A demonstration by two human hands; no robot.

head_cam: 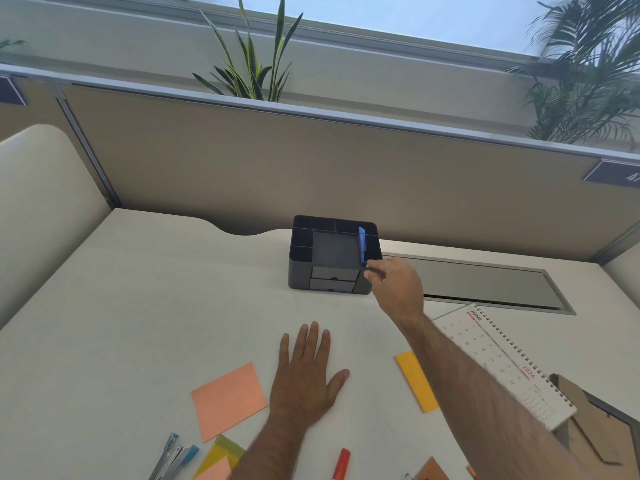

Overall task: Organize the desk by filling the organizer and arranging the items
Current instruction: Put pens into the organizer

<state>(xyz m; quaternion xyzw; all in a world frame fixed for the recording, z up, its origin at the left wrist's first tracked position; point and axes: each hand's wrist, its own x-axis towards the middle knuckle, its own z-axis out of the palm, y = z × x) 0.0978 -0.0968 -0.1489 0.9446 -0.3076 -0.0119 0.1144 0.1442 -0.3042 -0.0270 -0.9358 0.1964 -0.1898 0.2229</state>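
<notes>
On the table (pixel 138 306) most of the work remained: left to right, a stapler (pixel 173 460), a pink sticky pad (pixel 227 400), a red marker (pixel 341 464), a yellow pad (pixel 417 381) and a calendar (pixel 502 362) lay loose. The left hand (pixel 306 372) rested flat, fingers spread. The organizer (pixel 334 256) stood farther back, its compartments bare but one – there the right hand (pixel 394 285) pinched a blue marker (pixel 362 245) at the right-side slot. Open room lay left of the organizer; the partition (pixel 311 168) stood close behind – little clearance there
</notes>
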